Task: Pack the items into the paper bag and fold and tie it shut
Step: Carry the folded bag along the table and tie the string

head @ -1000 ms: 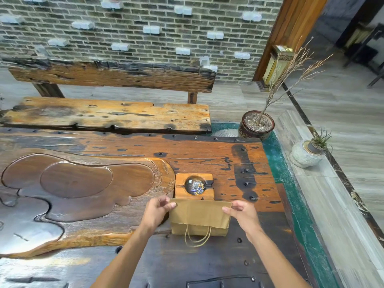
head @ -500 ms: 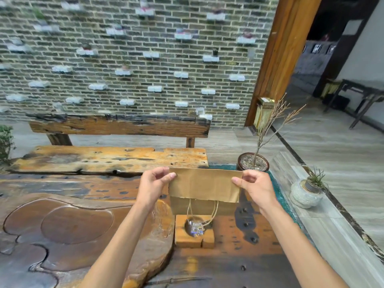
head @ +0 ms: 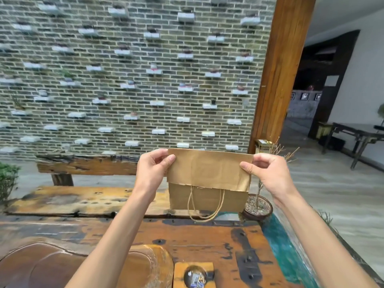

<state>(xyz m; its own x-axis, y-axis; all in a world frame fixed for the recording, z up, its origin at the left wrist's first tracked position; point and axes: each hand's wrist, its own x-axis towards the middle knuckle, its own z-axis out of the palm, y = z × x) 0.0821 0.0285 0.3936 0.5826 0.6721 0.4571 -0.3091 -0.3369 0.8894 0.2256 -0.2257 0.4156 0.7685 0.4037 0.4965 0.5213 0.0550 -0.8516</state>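
A brown paper bag hangs in the air above the table's far edge, its top folded over forward. Two twine handles dangle below the fold. My left hand pinches the bag's upper left corner. My right hand pinches the upper right corner. What the bag holds is hidden.
A wooden table lies below, with a small wooden block holding a round glass piece near its front. A potted dry twig stands just right of the bag. A wooden bench and a brick wall are behind.
Both hands have lifted the folded bag from the table up to chest height. The camera has tilted up toward the wall.
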